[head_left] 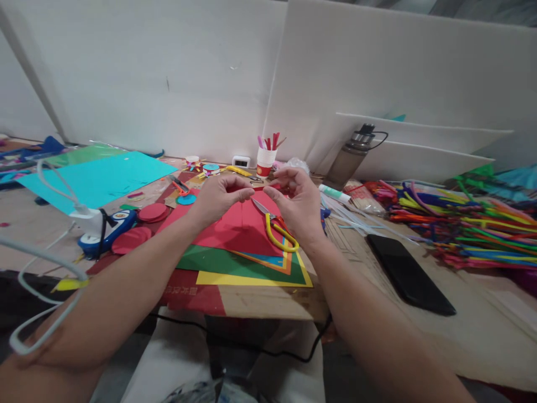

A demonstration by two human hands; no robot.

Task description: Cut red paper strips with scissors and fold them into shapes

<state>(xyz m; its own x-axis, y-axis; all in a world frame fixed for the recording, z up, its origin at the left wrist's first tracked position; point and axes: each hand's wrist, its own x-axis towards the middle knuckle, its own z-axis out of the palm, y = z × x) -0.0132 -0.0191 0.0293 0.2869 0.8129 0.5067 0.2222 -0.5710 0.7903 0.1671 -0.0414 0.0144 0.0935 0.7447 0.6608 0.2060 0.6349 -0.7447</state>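
Observation:
My left hand (pixel 222 193) and my right hand (pixel 296 198) are raised over the paper stack, thumbs and fingertips facing each other. Both pinch what looks like a narrow red paper strip (pixel 260 188), mostly hidden by the fingers. Below them lies a red paper sheet (pixel 226 232) on top of green paper (pixel 210 260) and yellow paper (pixel 251 278). Yellow-handled scissors (pixel 283 245) rest on the red sheet beside my right hand, blades partly open. Left of my left hand are orange-handled scissors (pixel 181 187) and a blue paper disc (pixel 186 199).
Red paper discs (pixel 153 212), a blue power strip (pixel 90 242) and turquoise paper (pixel 100 176) lie left. Behind stand a paper cup (pixel 265 162) of pens and a small white clock (pixel 240 162). Rightward are a bottle (pixel 348 162), glue stick (pixel 334 193), phone (pixel 409 274) and pipe cleaners (pixel 474 218).

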